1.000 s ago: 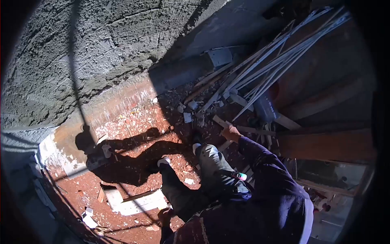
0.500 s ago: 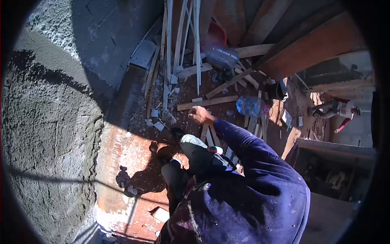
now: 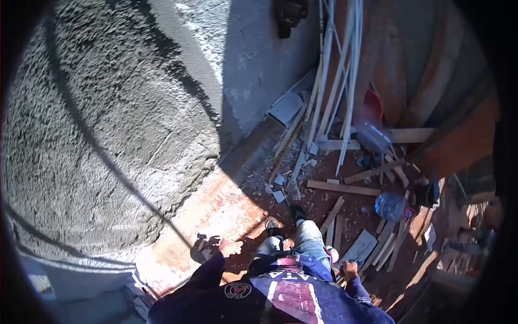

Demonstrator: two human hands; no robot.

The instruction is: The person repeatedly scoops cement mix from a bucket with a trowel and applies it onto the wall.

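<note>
My left hand [image 3: 230,248] reaches out over the sunlit strip of floor by the plastered wall [image 3: 118,140], its fingers apart and nothing in it. My right hand [image 3: 350,269] is low beside my right hip, its fingers closed; whatever may be inside them is hidden. Just left of that hand, a small pink and white item [image 3: 332,254] shows at my thigh. A pale flat board [image 3: 360,247] lies on the ground just beyond my right hand.
Long thin strips [image 3: 345,70] lean at the back. A clear water jug [image 3: 392,207], another jug [image 3: 372,137], a red container [image 3: 372,107] and wood pieces [image 3: 343,187] lie ahead and right. Another person [image 3: 475,237] is blurred at the far right.
My right hand has come back from its forward reach to my hip. My left hand is now raised in front on the left. The view has swung around, and my legs point ahead.
</note>
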